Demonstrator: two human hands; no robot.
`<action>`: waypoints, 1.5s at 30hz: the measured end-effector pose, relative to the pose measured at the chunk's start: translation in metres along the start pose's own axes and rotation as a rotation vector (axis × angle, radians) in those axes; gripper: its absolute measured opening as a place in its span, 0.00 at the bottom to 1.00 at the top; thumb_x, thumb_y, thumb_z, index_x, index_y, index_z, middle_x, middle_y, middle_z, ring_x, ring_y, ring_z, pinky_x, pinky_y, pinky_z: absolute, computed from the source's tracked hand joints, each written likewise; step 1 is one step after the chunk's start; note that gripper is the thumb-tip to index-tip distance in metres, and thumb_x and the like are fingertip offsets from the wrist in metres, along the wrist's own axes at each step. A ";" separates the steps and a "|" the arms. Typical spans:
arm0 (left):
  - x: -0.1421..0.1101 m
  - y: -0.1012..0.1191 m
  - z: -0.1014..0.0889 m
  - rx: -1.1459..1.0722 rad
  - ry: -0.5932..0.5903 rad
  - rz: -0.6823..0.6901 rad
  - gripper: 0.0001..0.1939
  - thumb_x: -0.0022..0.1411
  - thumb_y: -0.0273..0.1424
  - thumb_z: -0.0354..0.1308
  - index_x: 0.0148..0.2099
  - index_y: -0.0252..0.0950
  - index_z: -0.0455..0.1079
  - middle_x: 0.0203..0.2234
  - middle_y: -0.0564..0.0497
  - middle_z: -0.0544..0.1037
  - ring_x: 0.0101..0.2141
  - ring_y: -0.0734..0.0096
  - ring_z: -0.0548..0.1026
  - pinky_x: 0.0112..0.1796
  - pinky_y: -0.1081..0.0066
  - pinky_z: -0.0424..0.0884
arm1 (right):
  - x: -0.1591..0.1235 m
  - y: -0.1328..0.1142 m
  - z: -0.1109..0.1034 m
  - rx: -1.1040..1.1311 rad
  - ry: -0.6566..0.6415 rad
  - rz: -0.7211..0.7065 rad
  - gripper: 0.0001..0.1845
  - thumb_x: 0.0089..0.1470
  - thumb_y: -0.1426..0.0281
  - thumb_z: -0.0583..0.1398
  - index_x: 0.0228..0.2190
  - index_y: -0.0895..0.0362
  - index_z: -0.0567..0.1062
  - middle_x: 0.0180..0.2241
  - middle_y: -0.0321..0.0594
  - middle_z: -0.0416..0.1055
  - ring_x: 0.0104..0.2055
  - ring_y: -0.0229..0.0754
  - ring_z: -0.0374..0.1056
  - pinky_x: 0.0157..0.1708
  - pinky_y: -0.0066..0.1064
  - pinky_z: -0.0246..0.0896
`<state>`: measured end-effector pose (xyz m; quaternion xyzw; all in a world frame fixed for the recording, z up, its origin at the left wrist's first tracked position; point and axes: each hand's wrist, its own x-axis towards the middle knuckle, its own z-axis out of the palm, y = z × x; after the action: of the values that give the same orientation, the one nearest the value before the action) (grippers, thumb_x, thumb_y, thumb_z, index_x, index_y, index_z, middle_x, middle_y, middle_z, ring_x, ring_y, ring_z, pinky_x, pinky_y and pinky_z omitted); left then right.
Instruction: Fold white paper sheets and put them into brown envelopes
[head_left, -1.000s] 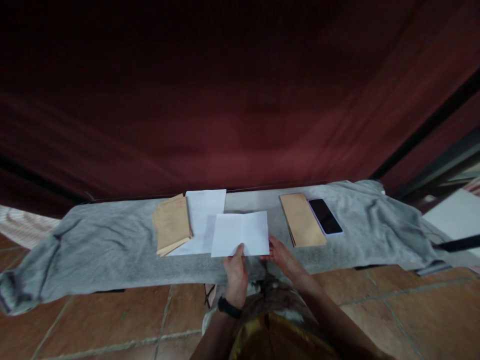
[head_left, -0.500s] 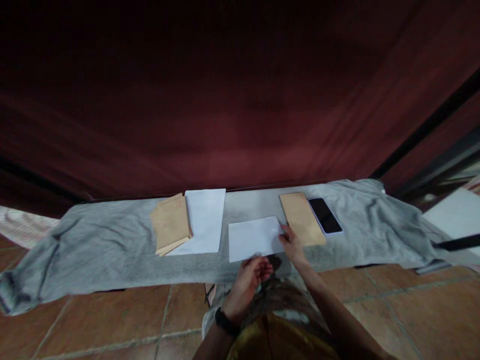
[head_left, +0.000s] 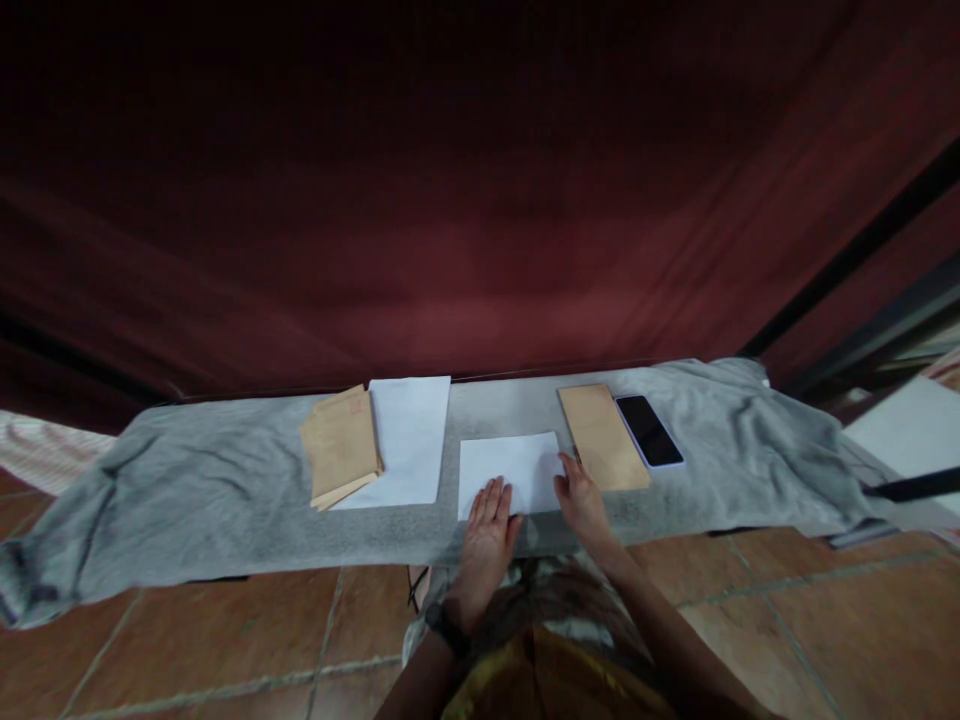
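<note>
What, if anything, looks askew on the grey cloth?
The left envelopes sit fanned, edges uneven, overlapping the big paper; the right envelopes lie squarer. The cloth is rumpled at both ends. No visible damage to the sheet under the left hand.

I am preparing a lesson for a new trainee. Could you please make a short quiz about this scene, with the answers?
1. Which device lies just right of the brown envelope nearest the right hand?
2. True or false: the left hand has its fingers on the small white sheet.
3. Complete: the large white sheet lies partly under the ...

Key: 1. The phone. 2. True. 3. Pile of brown envelopes.
</note>
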<state>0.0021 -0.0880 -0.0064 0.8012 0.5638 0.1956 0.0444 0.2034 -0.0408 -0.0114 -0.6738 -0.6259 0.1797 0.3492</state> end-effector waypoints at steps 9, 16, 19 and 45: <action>0.017 0.005 -0.004 0.132 0.019 -0.021 0.25 0.74 0.33 0.42 0.69 0.31 0.57 0.66 0.41 0.64 0.67 0.59 0.60 0.64 0.54 0.61 | 0.003 -0.020 0.003 -0.135 -0.027 -0.294 0.22 0.68 0.67 0.48 0.57 0.58 0.71 0.57 0.51 0.71 0.60 0.50 0.66 0.59 0.48 0.63; 0.038 0.002 0.007 0.196 -0.086 -0.013 0.29 0.70 0.25 0.42 0.72 0.30 0.50 0.69 0.40 0.57 0.69 0.58 0.52 0.67 0.53 0.54 | -0.006 -0.049 0.033 -0.293 -0.194 -0.499 0.26 0.69 0.69 0.45 0.64 0.61 0.63 0.66 0.50 0.60 0.70 0.48 0.52 0.67 0.52 0.50; 0.037 -0.001 0.010 0.196 -0.086 -0.019 0.30 0.70 0.24 0.41 0.73 0.29 0.48 0.70 0.41 0.55 0.70 0.60 0.50 0.67 0.54 0.52 | -0.007 -0.046 0.032 -0.388 -0.169 -0.501 0.27 0.69 0.67 0.48 0.65 0.61 0.61 0.67 0.50 0.57 0.71 0.48 0.51 0.68 0.50 0.48; 0.040 -0.019 -0.007 0.125 0.014 -0.059 0.32 0.73 0.38 0.45 0.73 0.31 0.45 0.70 0.40 0.54 0.70 0.58 0.49 0.67 0.52 0.52 | -0.005 -0.018 0.020 -0.496 -0.090 -0.391 0.33 0.69 0.61 0.49 0.68 0.64 0.53 0.69 0.56 0.52 0.71 0.54 0.50 0.66 0.50 0.48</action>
<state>-0.0059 -0.0452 0.0046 0.7841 0.5986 0.1639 -0.0041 0.1765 -0.0414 -0.0134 -0.5967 -0.7831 -0.0190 0.1741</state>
